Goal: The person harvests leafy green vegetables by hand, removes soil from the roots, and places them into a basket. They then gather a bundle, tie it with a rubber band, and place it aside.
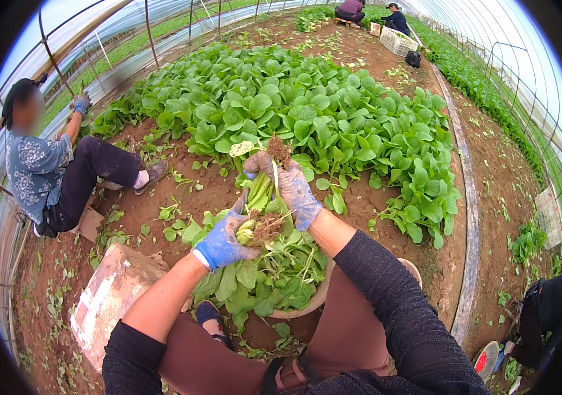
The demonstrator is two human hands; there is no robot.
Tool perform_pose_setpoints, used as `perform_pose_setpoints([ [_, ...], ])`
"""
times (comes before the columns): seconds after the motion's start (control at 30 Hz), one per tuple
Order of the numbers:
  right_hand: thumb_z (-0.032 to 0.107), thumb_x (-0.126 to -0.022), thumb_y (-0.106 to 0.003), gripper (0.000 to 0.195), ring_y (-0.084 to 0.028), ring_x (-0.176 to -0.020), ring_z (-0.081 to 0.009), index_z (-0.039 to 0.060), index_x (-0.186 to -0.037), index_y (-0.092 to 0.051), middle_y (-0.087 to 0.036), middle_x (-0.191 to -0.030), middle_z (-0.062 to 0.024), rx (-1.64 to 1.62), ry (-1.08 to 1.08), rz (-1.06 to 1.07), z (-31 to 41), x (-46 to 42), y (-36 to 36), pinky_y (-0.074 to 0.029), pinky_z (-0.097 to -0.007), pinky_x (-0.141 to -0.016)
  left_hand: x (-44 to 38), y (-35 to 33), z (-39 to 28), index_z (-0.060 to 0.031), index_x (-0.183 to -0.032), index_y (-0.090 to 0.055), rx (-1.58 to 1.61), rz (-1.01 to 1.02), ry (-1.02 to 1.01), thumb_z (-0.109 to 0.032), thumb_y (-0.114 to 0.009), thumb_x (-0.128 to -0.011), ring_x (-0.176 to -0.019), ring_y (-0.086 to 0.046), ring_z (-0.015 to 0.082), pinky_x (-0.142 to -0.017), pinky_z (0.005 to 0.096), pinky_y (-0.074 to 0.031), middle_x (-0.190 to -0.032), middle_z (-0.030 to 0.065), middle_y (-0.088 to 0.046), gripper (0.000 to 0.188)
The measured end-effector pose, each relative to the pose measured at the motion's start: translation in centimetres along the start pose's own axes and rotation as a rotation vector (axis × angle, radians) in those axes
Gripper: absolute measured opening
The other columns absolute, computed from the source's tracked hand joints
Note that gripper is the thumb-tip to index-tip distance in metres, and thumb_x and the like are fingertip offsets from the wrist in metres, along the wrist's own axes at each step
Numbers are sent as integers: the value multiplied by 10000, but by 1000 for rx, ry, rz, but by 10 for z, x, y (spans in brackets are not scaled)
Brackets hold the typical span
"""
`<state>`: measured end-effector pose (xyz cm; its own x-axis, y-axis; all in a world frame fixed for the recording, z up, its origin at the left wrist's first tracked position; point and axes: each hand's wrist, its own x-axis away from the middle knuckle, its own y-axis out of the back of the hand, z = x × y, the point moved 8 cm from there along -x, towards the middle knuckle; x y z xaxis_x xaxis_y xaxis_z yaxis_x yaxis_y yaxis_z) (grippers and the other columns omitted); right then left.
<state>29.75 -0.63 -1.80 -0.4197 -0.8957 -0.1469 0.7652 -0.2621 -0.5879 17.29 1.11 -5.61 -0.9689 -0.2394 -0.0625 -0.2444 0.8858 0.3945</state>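
My left hand (226, 242), in a soiled blue work glove, is closed around a bunch of leafy greens (245, 232) with pale stems. A brown root clump (267, 228) sticks out of that bunch to the right. Just above it, my right hand (293, 190), gloved and muddy, grips green stems (259, 190) and a root clump (278, 150) that rises past its fingers. A yellowed leaf (241, 148) juts out beside those roots. Under both hands is a round basin (305, 311) with loose leaves (290, 276) heaped in it.
Ahead stands a dense bed of leafy greens (281, 103). A worn white box (108, 296) is at my left. One person (39, 163) sits farther left; others work at the far end near a white crate (397, 42). A pale strip (468, 212) edges the bed at right.
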Motion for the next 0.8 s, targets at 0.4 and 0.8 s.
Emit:
perform_pose_setpoints([
  [0.4,167,-818,-716,240,-617,-768,-139,5,-967,-618,-663,-837,-73,353,170,-60,29,-2,24,-512,-279,-710,5,21,-7,15,-1136,-565,-591,-141,105,-186,-795,-588,-1092,-530,286,-956,331,-422,-1232,173,-503,628],
  [0.8,348,-926,-545,366,-548,-609,-129,-11,-885,-602,-633,-698,-47,913,73,-286,41,-23,111,-444,-277,-586,23,61,18,-8,-1034,-628,-663,-204,311,-202,-746,-577,-978,-583,352,-849,385,-488,-1166,187,-537,510],
])
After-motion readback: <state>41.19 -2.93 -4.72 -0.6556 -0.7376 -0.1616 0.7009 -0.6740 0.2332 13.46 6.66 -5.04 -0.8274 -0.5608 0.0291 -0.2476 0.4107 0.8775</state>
